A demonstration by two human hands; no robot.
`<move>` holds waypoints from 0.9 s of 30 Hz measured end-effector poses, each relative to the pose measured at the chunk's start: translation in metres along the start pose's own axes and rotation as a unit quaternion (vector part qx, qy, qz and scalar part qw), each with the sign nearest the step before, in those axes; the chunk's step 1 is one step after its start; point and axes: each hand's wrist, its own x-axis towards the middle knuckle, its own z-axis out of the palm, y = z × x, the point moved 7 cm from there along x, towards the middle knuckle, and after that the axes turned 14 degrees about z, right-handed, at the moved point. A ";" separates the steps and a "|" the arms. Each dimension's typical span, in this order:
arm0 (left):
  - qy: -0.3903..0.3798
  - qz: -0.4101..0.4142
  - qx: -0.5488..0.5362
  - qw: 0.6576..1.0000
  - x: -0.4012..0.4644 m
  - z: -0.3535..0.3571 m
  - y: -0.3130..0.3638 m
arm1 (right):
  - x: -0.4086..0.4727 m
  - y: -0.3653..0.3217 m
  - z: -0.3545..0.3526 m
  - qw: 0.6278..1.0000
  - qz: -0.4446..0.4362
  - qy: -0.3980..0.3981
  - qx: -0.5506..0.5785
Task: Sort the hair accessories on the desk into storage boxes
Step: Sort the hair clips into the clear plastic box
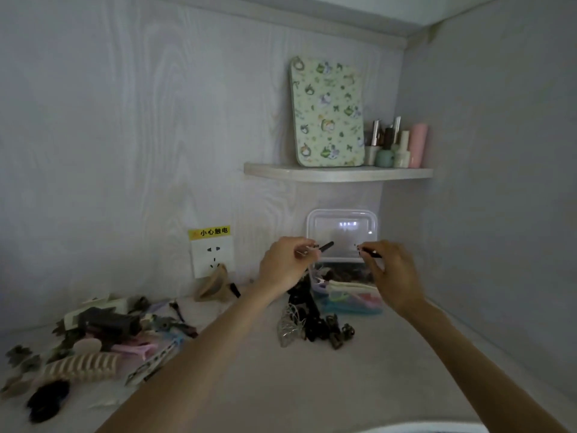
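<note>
Holding: left hand (282, 265) pinches a small dark hair clip (326, 245); right hand (390, 273) pinches another dark clip (371, 253), both raised at frame centre before the box's upright clear lid (342, 228).
Storage box (346, 296): right of centre against the back wall, holding pastel and dark accessories.
Desk pile (93, 335): claw clips and combs heaped at lower left, reaching the left frame edge.
Small heap (309, 326): dark and silver clips just left of the box.
Open room: bare desk (265, 385) between the forearms, lower centre.
Shelf (337, 174): upper right, above the box.
</note>
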 end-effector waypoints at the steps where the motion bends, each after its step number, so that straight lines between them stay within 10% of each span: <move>1: -0.016 0.002 0.016 1.000 0.011 0.013 0.001 | 0.006 0.005 0.006 0.999 -0.009 -0.023 -0.029; 13: -0.216 -0.032 -0.063 0.974 0.024 0.095 -0.013 | 0.002 0.059 0.014 0.988 0.044 -0.145 -0.042; 18: -0.183 0.027 0.161 0.969 -0.005 0.036 -0.029 | -0.015 0.026 0.014 0.985 0.007 -0.166 -0.040; 27: -0.211 -0.106 0.132 0.963 -0.120 -0.091 -0.062 | -0.088 -0.106 0.089 0.941 -0.094 -0.326 -0.017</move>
